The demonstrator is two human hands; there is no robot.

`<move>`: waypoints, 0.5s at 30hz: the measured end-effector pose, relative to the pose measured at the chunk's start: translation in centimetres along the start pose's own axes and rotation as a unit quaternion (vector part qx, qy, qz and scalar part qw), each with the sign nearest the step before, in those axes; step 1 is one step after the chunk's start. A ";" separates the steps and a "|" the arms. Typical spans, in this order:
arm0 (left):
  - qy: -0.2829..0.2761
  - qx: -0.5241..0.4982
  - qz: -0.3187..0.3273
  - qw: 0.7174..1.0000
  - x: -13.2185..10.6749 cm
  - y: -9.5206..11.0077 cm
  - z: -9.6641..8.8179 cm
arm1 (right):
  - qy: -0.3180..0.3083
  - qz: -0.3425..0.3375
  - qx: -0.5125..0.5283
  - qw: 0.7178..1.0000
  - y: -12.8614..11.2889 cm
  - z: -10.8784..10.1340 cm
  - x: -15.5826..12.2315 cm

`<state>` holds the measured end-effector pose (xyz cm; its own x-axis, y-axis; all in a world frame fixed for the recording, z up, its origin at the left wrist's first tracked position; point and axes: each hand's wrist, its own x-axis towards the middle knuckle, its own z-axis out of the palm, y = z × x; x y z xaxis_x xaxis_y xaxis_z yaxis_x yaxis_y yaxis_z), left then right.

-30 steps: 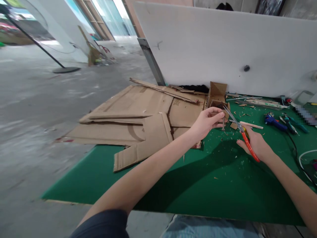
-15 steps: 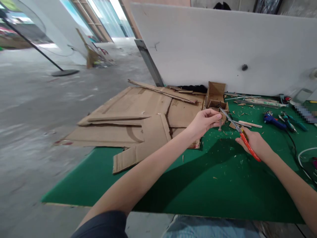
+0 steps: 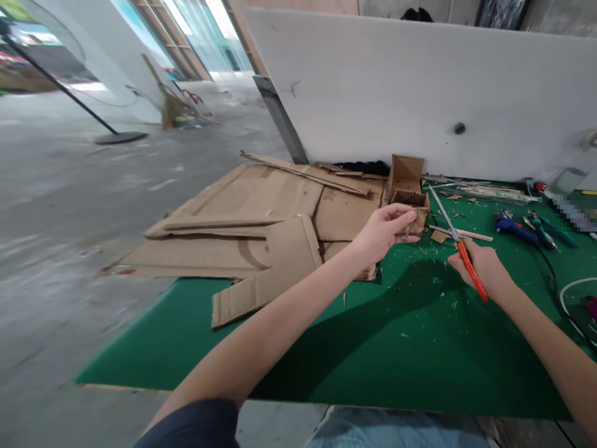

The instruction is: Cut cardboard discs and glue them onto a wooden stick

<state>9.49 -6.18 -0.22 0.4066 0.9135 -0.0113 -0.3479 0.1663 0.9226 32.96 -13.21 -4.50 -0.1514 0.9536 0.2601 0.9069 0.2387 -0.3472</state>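
My right hand [image 3: 482, 267] grips a pair of scissors [image 3: 469, 264] with red-orange handles, the blades pointing up and away to the left. Closed in a pinch, my left hand [image 3: 380, 233] has a small thin greyish piece [image 3: 408, 233] between the fingertips; its exact kind is too small to make out. Just beyond those fingers stands a small open cardboard box [image 3: 407, 165] with its flap raised. The scissor tips are to the right of this box, apart from the left hand.
Cut cardboard sheets [image 3: 289, 249] cover the left of the green table [image 3: 420, 373]. Toward the right lie a blue glue gun [image 3: 515, 229], pliers [image 3: 543, 231] and a white cable [image 3: 566, 311]. Thin strips [image 3: 489, 191] lie along the white board [image 3: 396, 87] at the back.
The scissors have swung right, away from my left fingers, their tips now farther from the small piece. In my left fingers the piece has tilted.
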 end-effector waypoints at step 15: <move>0.024 -0.025 0.036 0.999 -0.2 -0.2 0.4 | -0.088 0.002 0.051 0.995 -0.7 -0.4 -0.2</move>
<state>9.83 -6.51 -0.21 0.3379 0.9406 0.0341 -0.4164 0.1169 0.9017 32.47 -13.64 -3.98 -0.2219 0.9699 0.1004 0.8641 0.2433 -0.4407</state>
